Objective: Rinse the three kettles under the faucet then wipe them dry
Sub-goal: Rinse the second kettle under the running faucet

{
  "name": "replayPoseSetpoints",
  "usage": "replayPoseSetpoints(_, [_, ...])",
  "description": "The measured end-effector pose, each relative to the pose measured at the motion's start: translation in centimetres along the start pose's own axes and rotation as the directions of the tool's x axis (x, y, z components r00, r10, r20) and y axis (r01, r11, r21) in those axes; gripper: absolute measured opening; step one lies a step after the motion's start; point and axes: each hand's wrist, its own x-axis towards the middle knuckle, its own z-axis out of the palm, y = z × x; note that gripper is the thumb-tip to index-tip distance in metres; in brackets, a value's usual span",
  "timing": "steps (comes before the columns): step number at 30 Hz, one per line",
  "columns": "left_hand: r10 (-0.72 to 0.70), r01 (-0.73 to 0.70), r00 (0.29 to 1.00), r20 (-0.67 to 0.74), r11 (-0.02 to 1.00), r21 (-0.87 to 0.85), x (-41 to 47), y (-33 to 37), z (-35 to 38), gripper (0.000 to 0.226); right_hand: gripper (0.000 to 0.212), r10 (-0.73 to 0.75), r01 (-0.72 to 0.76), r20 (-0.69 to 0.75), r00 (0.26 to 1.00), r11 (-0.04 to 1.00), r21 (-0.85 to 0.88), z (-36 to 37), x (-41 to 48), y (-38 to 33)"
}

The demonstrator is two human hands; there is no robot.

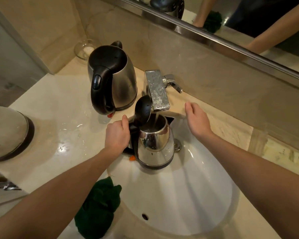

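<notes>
Filling the small stainless kettle (156,147) under the faucet (158,91) right now. The left hand (116,137) is wrapped round its black plastic handle and holds it upright over the sink basin (188,195). The lid (142,109) is flipped up against the spout and water is streaming straight in. The right hand (197,118) is empty, fingers loose and straight, hovering off to the kettle's right, near the faucet lever (173,82).

Handling-wise, I'd guess it's getting heavy as it fills, and that polished steel is wet and beaded, so slippery. The handle is the only sane grip. If it needs a second hand, cup the dark base band, not the shiny wall. The body is rigid, and the hinged lid looks like the flimsy bit.

Beyond the left hand, on the glossy, wet stone counter (59,118), sits a bigger brushed-steel kettle (121,78) with a chunky black handle and a closed lid. A third kettle (9,133), domed, is well out to the left of the left forearm and only partly in view. A dark green cloth (98,207), soft and bunched, lies just beside that forearm on the basin's rim.
</notes>
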Motion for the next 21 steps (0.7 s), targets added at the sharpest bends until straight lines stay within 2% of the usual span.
replayPoseSetpoints(4, [0.068,-0.066,0.997,-0.022,0.995,0.076,0.1,0.0,0.2,0.041,0.047,-0.099,0.097,-0.003,0.995,0.977,-0.192,0.2,1.1,1.4])
replayPoseSetpoints(8, [0.063,-0.059,0.998,-0.028,0.991,0.122,0.1,-0.1,0.4,0.037,0.048,-0.209,0.203,0.016,0.978,0.921,-0.333,0.5,2.1,1.8])
replayPoseSetpoints(11, [0.07,-0.069,0.998,0.002,0.984,0.165,0.0,-0.1,0.3,0.036,0.046,-0.293,0.294,0.063,0.954,0.878,-0.378,0.4,2.7,1.8])
replayPoseSetpoints(21, [0.153,-0.16,0.987,0.047,0.967,0.201,0.2,-0.5,0.2,0.035,0.049,-0.408,0.43,0.159,0.899,0.756,-0.494,-0.1,4.8,4.0])
